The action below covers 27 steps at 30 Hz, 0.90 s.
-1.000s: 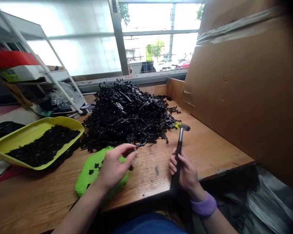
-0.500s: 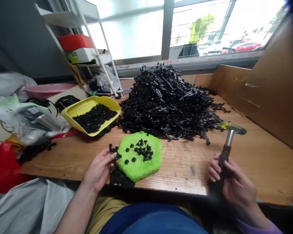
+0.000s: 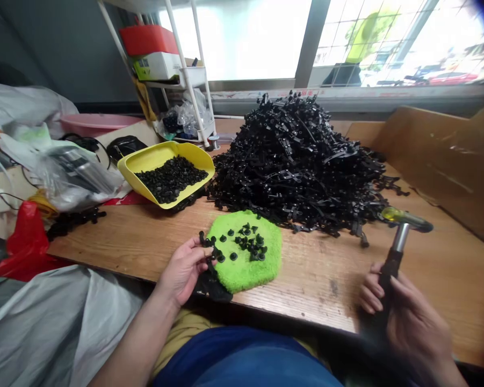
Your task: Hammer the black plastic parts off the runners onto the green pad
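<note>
I confirm small black plastic pieces (image 3: 208, 246) pinched in the curled fingers (image 3: 193, 249) of my left hand (image 3: 181, 272), just above the edge of a green microfibre pad (image 3: 266, 271) with more such pieces scattered on it. My right hand (image 3: 411, 325) is clenched around the black handle of a hammer (image 3: 400, 239), held upright with its yellow-tipped head near the edge of a heap of black plastic runners (image 3: 294, 161). That heap lies on the wooden bench (image 3: 318, 282), just beside a yellow tray (image 3: 165, 150) of black pieces.
</note>
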Available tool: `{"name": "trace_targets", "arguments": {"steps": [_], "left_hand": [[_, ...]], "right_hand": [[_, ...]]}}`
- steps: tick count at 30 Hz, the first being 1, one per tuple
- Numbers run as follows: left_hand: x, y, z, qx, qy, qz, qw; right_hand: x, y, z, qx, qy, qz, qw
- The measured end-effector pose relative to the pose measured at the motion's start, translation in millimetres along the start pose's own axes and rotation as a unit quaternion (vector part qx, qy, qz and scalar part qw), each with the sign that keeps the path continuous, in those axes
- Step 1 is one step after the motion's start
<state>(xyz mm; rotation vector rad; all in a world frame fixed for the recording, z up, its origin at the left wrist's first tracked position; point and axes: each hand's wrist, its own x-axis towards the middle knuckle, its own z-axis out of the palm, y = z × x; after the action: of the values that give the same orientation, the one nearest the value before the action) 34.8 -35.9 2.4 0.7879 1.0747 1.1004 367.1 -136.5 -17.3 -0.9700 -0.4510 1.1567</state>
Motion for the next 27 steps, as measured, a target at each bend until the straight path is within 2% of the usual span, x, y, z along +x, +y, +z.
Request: {"name": "trace_targets", "arguments": {"steps": [9,12,14,17,21,24,27], "left_hand": [[1.1,-3.1,0.5,0.045,-0.013,0.024,0.999],[1.2,-2.4,1.1,0.063,-0.012,0.034,0.997],[0.6,-1.7,1.4,0.076,-0.010,0.041,0.996],[-0.6,-0.8,1.4,0.088,-0.007,0.044,0.995],[-0.7,-0.2,1.2,0.101,0.000,0.053,0.993],[0.0,0.8,1.6,0.109,0.010,0.059,0.992],[-0.3,2.8,2.1,0.122,0.010,0.057,0.991]], "right_hand": [[-3.5,3.2,12.0,-0.040,-0.050,-0.008,0.998],[-7.6,3.5,23.0,-0.093,-0.098,-0.004,0.991],[-10.1,1.6,33.4,-0.176,-0.146,-0.010,0.973],[-11.6,-4.3,52.9,-0.337,-0.212,-0.041,0.916],[-9.4,-9.1,81.1,-0.516,-0.303,-0.133,0.790],[-6.7,-4.1,96.9,-0.594,-0.333,-0.188,0.708],[-5.0,3.4,103.5,-0.655,-0.355,-0.199,0.637]]}}
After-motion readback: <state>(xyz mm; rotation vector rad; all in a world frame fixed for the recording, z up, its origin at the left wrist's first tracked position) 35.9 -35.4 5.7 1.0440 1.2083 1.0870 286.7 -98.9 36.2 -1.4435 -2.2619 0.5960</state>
